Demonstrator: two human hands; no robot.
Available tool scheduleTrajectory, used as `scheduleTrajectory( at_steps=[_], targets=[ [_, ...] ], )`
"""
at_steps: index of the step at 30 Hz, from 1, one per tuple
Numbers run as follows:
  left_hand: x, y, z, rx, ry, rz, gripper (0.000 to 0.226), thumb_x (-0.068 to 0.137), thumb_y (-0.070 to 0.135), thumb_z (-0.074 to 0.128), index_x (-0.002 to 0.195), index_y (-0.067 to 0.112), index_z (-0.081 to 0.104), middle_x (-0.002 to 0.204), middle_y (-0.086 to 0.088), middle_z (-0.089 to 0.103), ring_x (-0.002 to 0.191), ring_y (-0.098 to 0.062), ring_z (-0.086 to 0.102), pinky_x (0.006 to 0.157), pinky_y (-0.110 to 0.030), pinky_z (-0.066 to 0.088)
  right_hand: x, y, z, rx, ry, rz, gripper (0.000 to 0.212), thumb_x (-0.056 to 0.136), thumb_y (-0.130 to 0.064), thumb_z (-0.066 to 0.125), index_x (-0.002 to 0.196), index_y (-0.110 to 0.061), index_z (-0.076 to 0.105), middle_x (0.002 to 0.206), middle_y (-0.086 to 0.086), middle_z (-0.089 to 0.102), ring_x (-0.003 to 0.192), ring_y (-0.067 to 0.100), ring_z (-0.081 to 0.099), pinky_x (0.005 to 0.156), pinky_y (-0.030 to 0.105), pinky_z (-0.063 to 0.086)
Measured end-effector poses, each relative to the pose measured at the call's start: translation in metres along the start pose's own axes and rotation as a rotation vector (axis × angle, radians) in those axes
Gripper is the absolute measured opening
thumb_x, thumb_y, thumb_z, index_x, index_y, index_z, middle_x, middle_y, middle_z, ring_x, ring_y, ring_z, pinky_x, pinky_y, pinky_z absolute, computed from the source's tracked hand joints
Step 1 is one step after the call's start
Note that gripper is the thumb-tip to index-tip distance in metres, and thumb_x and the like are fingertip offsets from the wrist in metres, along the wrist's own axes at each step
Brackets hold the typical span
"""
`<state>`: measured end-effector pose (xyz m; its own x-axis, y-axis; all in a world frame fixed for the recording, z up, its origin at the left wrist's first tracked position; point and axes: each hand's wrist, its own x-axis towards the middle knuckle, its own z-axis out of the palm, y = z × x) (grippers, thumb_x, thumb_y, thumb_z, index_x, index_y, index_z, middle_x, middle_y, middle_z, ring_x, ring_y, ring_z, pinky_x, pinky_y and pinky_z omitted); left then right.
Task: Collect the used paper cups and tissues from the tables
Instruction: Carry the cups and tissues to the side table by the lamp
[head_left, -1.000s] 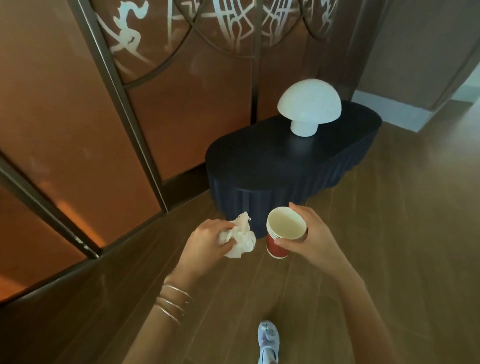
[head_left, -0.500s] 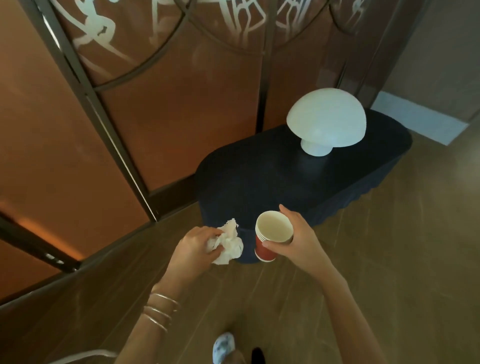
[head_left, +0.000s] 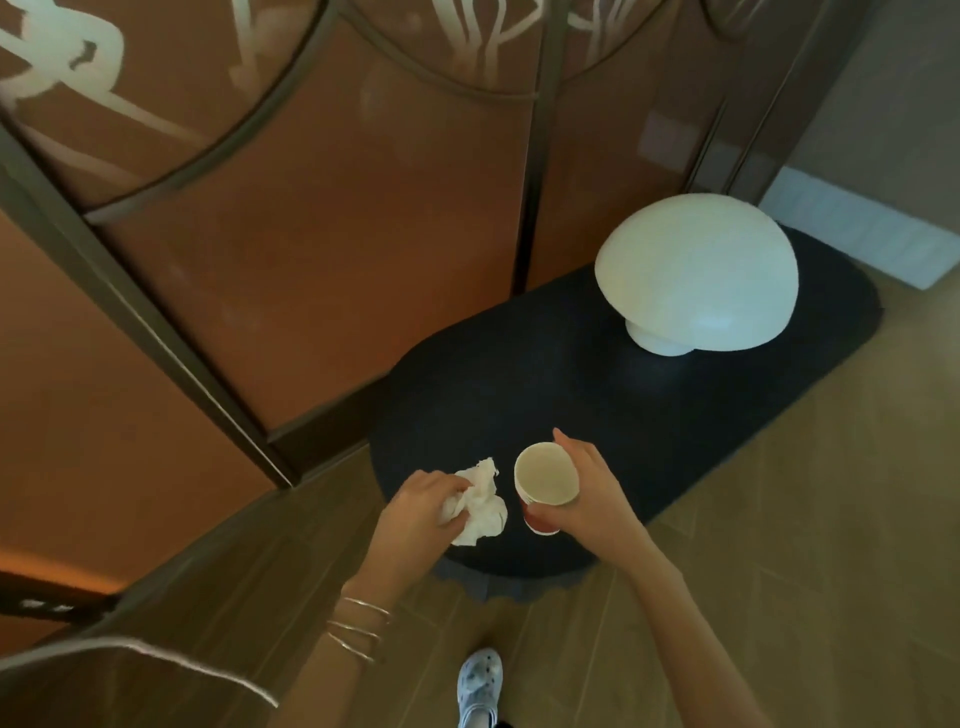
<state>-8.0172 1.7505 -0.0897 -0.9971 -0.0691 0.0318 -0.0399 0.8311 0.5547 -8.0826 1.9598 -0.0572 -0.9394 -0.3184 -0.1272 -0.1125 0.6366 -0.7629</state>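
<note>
We look down on an orange panelled screen (head_left: 337, 234) with dark metal framing at the far left, and on a wooden floor (head_left: 805, 519). A dark oval tabletop (head_left: 519, 395) stands against the screen, with a white mushroom lamp (head_left: 696, 270) on its far right end. Over the tabletop's near left end, our right hand (head_left: 592, 499) holds a red paper cup (head_left: 545, 478) upright, fingers (head_left: 571, 449) curled round its wall; whether its base touches the tabletop we cannot tell. Just left of it, our left hand (head_left: 415, 514) clutches a crumpled white tissue (head_left: 483, 506), fingers (head_left: 447, 483) closed on it. A pale shoe (head_left: 478, 686) shows on the floor nearest us, and thin bangles (head_left: 358, 629) ring the left wrist.
</note>
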Motion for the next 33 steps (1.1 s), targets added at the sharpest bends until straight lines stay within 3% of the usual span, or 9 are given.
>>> scheduleTrajectory(
  at_steps=[7, 12, 14, 19, 22, 29, 33],
  targets=[
    [0.08, -0.055, 0.058, 0.013, -0.085, -0.144, 0.033, 0.084, 0.025, 0.063, 0.117, 0.026, 0.059, 0.119, 0.005, 0.059, 0.111, -0.013, 0.047, 0.092, -0.019, 0.029, 0.089, 0.033, 0.025, -0.092, -0.052, 0.057, 0.098, 0.067, -0.025, 0.08, 0.143, -0.028, 0.018, 0.142, -0.004, 0.028, 0.128, 0.02, 0.029, 0.103, 0.039, 0.033],
    [0.121, -0.089, 0.11, 0.057, -0.179, -0.193, 0.035, 0.09, 0.029, 0.054, 0.125, 0.023, 0.053, 0.128, 0.002, 0.054, 0.117, -0.014, 0.046, 0.103, -0.024, 0.029, 0.13, 0.073, 0.053, -0.03, 0.002, 0.099, 0.096, 0.066, -0.023, 0.082, 0.141, -0.026, 0.023, 0.138, -0.005, 0.031, 0.123, 0.013, 0.037, 0.096, 0.026, 0.037],
    [0.133, -0.096, 0.127, 0.046, -0.217, -0.229, 0.034, 0.091, 0.029, 0.054, 0.125, 0.023, 0.053, 0.128, 0.001, 0.054, 0.117, -0.015, 0.046, 0.103, -0.025, 0.029, 0.142, 0.087, 0.064, -0.006, 0.014, 0.109, 0.095, 0.066, -0.025, 0.082, 0.14, -0.028, 0.024, 0.136, -0.007, 0.032, 0.117, 0.007, 0.038, 0.092, 0.022, 0.038],
    [0.142, -0.103, 0.15, 0.001, -0.072, -0.153, 0.029, 0.084, 0.017, 0.063, 0.113, 0.016, 0.062, 0.115, -0.006, 0.062, 0.108, -0.023, 0.052, 0.096, -0.031, 0.037, 0.162, 0.114, 0.083, -0.039, 0.005, 0.075, 0.092, 0.066, -0.028, 0.082, 0.138, -0.032, 0.024, 0.135, -0.01, 0.031, 0.112, -0.001, 0.034, 0.085, 0.014, 0.036],
    [0.144, -0.105, 0.158, -0.001, -0.058, -0.117, 0.03, 0.081, 0.011, 0.066, 0.11, 0.012, 0.063, 0.11, -0.009, 0.063, 0.104, -0.027, 0.054, 0.092, -0.036, 0.042, 0.164, 0.125, 0.087, -0.078, -0.02, 0.077, 0.091, 0.067, -0.026, 0.081, 0.139, -0.028, 0.025, 0.137, -0.007, 0.031, 0.113, 0.0, 0.032, 0.087, 0.018, 0.037],
    [0.141, -0.115, 0.172, 0.033, -0.266, -0.102, 0.039, 0.088, 0.021, 0.058, 0.126, 0.014, 0.051, 0.128, -0.006, 0.051, 0.116, -0.024, 0.045, 0.099, -0.033, 0.035, 0.156, 0.138, 0.088, -0.116, -0.067, 0.144, 0.087, 0.069, -0.019, 0.079, 0.14, -0.021, 0.028, 0.14, -0.002, 0.032, 0.125, 0.018, 0.037, 0.096, 0.029, 0.039],
    [0.134, -0.118, 0.173, 0.01, -0.348, -0.107, 0.044, 0.088, 0.026, 0.059, 0.129, 0.015, 0.048, 0.13, -0.007, 0.05, 0.117, -0.025, 0.044, 0.1, -0.035, 0.034, 0.153, 0.14, 0.088, -0.089, -0.058, 0.164, 0.087, 0.069, -0.019, 0.08, 0.14, -0.022, 0.028, 0.141, -0.003, 0.031, 0.125, 0.015, 0.037, 0.093, 0.025, 0.036]
  ],
)
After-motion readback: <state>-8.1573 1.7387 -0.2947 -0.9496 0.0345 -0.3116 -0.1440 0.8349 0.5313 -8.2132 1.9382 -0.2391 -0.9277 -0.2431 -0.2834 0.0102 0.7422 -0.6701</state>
